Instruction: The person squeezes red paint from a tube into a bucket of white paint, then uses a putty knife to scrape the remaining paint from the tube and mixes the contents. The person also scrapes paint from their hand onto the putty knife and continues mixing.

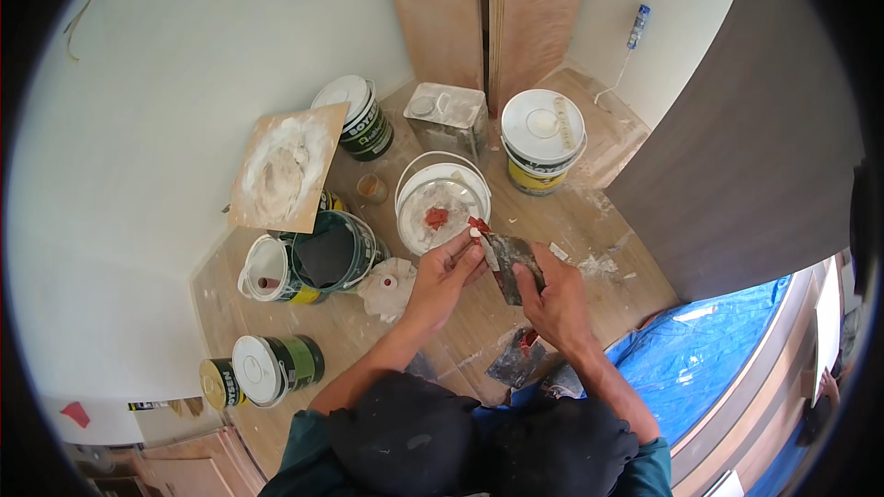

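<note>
My right hand [551, 293] grips a flat, dark, stained putty scraper [516, 269], thumb laid along its face. Close against the scraper's far edge, my left hand [444, 278] pinches a small red-and-white piece [476, 228] that looks like a tube; my fingers partly hide it. Just beyond my hands is a white bucket [444, 168] with a round, whitish-smeared lid or pan [416, 230] on top. A dab of red paste [436, 217] lies in its middle. On the floor below my right wrist rests another dark scraper [517, 359] with red on it.
Lidded pails [543, 138] and a square metal can [447, 120] stand at the back. Left are a powder-covered board [290, 167], an open dark bucket [333, 253], a crumpled whitish bag [388, 287] and small cans [262, 370]. A blue tarp [700, 340] lies right, below a grey curved panel [737, 166].
</note>
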### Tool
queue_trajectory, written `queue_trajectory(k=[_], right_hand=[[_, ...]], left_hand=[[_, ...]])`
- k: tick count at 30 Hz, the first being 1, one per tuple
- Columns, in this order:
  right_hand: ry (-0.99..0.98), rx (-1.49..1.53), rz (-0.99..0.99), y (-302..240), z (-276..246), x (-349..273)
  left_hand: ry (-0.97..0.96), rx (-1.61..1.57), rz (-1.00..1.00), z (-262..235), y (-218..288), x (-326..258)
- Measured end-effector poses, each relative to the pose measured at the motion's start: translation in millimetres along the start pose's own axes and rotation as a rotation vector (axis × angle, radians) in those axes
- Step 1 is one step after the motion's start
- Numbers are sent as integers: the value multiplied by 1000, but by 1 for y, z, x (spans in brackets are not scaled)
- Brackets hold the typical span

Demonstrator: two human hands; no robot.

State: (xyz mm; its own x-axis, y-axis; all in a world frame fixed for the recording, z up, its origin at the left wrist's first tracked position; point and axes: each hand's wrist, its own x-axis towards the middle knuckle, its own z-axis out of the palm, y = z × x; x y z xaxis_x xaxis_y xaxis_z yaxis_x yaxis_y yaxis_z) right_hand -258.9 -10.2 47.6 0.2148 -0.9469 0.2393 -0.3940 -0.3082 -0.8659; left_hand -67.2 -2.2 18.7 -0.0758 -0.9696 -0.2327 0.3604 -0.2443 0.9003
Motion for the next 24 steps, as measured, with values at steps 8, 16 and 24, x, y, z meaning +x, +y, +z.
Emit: queue_trajectory(k=[8,16,24], right_hand=[[-66,299,254,10,4,-6],[-78,812,455,34,12,-14],[-46,758,431,36,20,-15]], left_hand=[[3,2,-111,-4,-1,4],[-202,-406,-172,-9,-13,9],[-142,-557,-169,-7,-22,12]])
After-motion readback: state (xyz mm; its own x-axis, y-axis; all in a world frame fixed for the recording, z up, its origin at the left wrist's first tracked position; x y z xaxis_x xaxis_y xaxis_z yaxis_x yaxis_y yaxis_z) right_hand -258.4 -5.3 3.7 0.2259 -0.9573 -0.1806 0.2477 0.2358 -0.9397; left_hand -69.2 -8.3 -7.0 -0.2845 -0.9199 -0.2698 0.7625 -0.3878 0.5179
